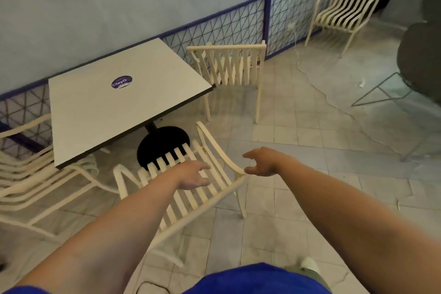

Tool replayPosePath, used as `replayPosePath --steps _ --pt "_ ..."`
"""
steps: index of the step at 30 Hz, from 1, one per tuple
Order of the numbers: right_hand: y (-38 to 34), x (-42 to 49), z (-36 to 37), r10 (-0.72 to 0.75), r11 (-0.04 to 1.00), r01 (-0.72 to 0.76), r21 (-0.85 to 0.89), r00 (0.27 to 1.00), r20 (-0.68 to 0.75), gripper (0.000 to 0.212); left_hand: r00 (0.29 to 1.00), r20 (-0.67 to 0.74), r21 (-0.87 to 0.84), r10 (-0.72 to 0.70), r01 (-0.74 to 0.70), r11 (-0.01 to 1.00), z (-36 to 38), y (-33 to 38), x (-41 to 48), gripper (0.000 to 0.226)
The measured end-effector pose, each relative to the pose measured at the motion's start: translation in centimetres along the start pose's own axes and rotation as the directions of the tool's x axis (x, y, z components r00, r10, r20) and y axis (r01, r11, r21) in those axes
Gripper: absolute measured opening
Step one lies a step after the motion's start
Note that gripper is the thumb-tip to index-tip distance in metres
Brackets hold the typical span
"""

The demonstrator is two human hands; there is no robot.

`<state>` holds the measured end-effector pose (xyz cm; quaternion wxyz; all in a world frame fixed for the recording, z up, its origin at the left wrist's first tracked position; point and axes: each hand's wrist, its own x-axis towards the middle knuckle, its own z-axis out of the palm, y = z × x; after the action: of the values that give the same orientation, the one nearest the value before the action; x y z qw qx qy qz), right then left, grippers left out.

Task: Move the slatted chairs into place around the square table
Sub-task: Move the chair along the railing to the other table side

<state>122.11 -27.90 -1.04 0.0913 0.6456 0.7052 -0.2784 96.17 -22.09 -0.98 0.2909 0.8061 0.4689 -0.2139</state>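
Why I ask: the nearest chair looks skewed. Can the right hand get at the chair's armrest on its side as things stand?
Probably yes: the right hand hovers open just beside the armrest of the nearest chair, nothing between them. The left hand is over the seat slats, clear of it.

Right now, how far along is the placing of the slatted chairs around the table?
Done: the right-side chair stands at the table; the left chairs, seemingly stacked, stand opposite. In hand: the near chair faces the front edge; left hand open above its seat, right hand open beside its armrest, neither gripping. Left: the wall chair stands far off.
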Motion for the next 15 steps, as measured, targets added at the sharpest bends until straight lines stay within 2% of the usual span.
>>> replayPosePath --steps 7,15 --pt "12.9 -4.4 -0.9 0.065 0.997 -0.063 0.053 0.997 -0.040 0.066 1.000 -0.008 0.090 0.021 -0.020 0.996 -0.2 12.7 5.3 0.066" --pt "27.0 -8.2 -3.6 0.135 0.988 -0.133 0.075 0.990 -0.035 0.067 0.999 -0.009 0.049 0.033 -0.033 0.998 -1.2 25.4 10.7 0.065"
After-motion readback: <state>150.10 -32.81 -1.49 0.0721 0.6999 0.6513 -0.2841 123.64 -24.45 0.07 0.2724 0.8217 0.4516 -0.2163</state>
